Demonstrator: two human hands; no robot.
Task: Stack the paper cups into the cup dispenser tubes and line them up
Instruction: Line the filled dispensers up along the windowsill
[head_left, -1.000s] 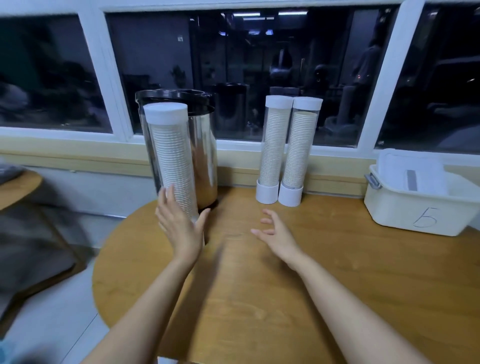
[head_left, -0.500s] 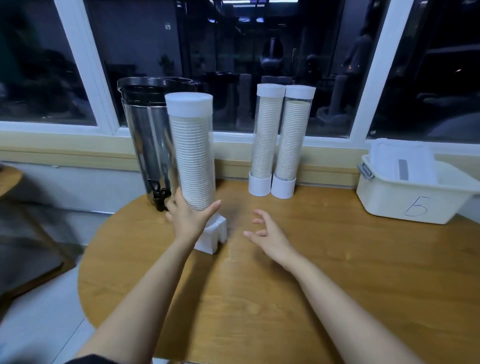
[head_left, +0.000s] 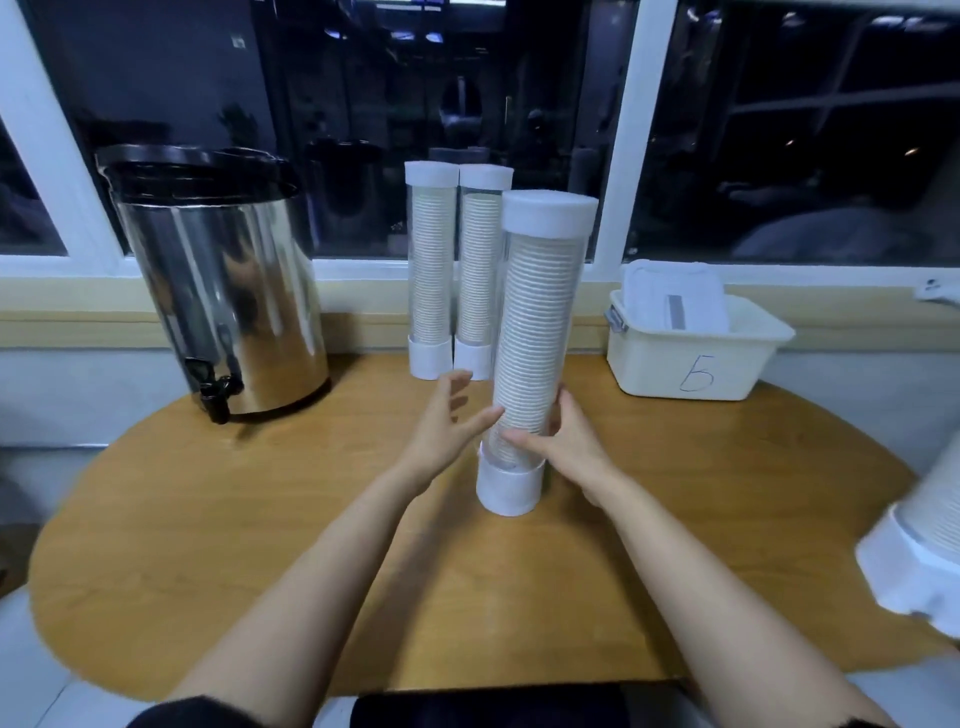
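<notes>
Wooden table (head_left: 260, 519) under a dark window (head_left: 753, 130); steel urn (head_left: 223, 291), two filled tubes (head_left: 431, 275), white bin (head_left: 691, 364) at the back. Mid-table the cup dispenser tube (head_left: 535, 332) stands upright; fingers of the right hand (head_left: 571, 447) grasp it, those of the left hand (head_left: 444, 421) released alongside.

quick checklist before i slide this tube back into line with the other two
1. Front tube standing on its base on the table: ok.
2. Its top cap seated: ok.
3. Grip: right hand curled round the lower part: ok. Left hand is open beside it; contact: cannot tell.
4. Back pair upright, side by side at the window: ok.
5. Free spot between the back pair and the white bin: cannot tell, the front tube hides most of it.
6. All tubes lined up: not ok, a tilted tube sits apart at the right edge.
</notes>
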